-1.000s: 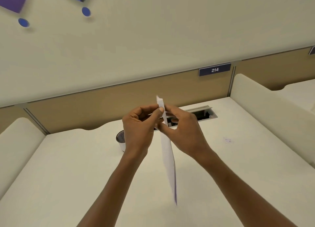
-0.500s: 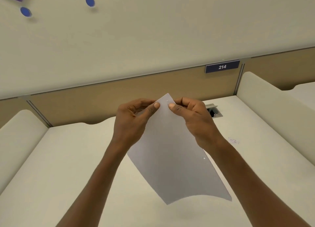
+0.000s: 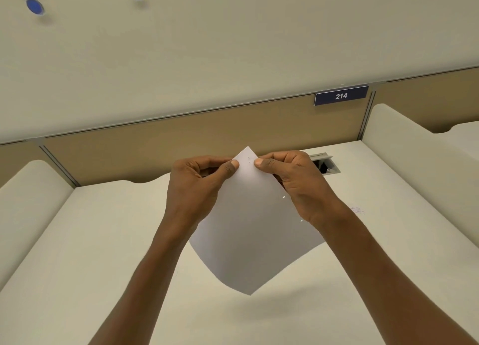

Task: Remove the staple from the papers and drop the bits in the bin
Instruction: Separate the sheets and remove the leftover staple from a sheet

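Observation:
White papers [image 3: 248, 228] hang in the air above the desk, held up by one corner with the sheet facing me. A small staple [image 3: 248, 159] sits in that top corner. My left hand [image 3: 199, 186] pinches the papers just left of the staple, thumb on the front. On the other side of the staple my right hand [image 3: 293, 181] pinches the corner in the same way. Two small holes show along the sheet's right edge. No bin is visible; the hands and papers cover the spot where a small metal can stood a second ago.
The cream desk [image 3: 103, 241] has raised padded dividers left [image 3: 28, 202] and right [image 3: 414, 163]. A cable port [image 3: 325, 164] opens in the desk behind my right hand. A tan back panel carries a "214" plate [image 3: 341, 96]. Faint ink marks [image 3: 357, 211] lie right.
The papers turned from edge-on to flat toward me and now hide the small can. Both thumbs settled on either side of the stapled corner. The view shifted slightly.

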